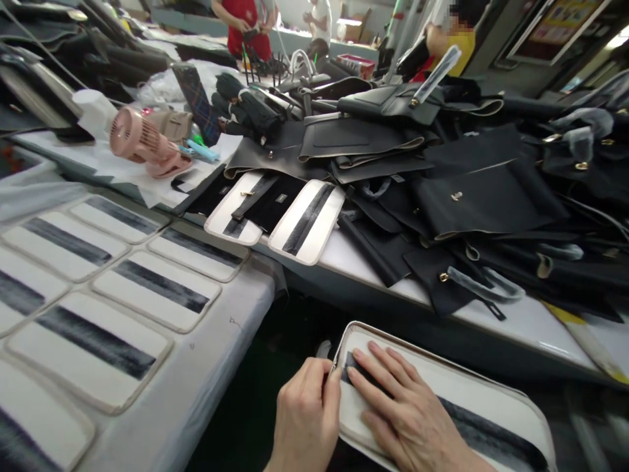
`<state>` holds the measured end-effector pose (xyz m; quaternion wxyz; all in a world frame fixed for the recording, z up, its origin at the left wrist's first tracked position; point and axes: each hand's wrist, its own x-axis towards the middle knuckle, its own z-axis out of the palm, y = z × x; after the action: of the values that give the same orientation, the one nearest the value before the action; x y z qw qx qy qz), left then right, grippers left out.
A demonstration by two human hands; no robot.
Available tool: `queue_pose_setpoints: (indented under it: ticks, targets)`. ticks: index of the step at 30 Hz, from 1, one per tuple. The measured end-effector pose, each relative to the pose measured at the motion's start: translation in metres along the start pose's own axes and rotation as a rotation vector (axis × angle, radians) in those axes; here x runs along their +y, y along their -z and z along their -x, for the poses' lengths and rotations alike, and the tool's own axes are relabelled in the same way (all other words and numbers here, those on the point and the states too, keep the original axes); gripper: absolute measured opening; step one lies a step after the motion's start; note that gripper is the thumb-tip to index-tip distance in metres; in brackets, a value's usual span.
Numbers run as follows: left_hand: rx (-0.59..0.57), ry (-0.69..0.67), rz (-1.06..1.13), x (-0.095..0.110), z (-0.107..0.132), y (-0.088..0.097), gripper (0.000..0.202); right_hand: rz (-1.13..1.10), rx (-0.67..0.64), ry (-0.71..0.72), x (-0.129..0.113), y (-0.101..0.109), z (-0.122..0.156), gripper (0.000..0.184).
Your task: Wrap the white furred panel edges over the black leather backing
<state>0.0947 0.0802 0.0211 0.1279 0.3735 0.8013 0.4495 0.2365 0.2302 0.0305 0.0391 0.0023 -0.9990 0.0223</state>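
Observation:
At the bottom of the head view, a white rounded panel (472, 393) with a dark stripe down its middle lies in front of me. My left hand (307, 413) pinches the panel's left end at its edge, fingers closed on it. My right hand (407, 410) lies flat on top of the panel, fingers stretched out over the dark stripe.
Several similar striped white panels (157, 288) lie in rows on the white table (221, 367) at left; two more (307, 223) lean at the far table's edge. A heap of black bag pieces (466, 190) covers that table. A pink fan (135, 137) stands at left. People stand at the back.

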Motion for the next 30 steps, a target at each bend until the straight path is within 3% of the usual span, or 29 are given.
queue_pose_setpoints:
  ticks: [4,11,23,30]
  targets:
    - [-0.079,-0.013,-0.015,-0.013,-0.003,0.015,0.012,-0.049,0.005,-0.027,-0.010,-0.006,-0.009,0.061]
    - [-0.109,-0.033,-0.058,-0.025,-0.011,0.033,0.016,-0.172,-0.005,-0.088,-0.024,-0.015,-0.027,0.064]
    - [-0.063,-0.332,-0.322,-0.041,-0.014,0.045,0.019,-0.319,0.078,-0.103,-0.040,-0.018,-0.048,0.057]
    - [-0.175,-0.407,-0.450,-0.046,-0.017,0.048,0.024,-0.354,0.071,-0.100,-0.042,-0.024,-0.054,0.053]
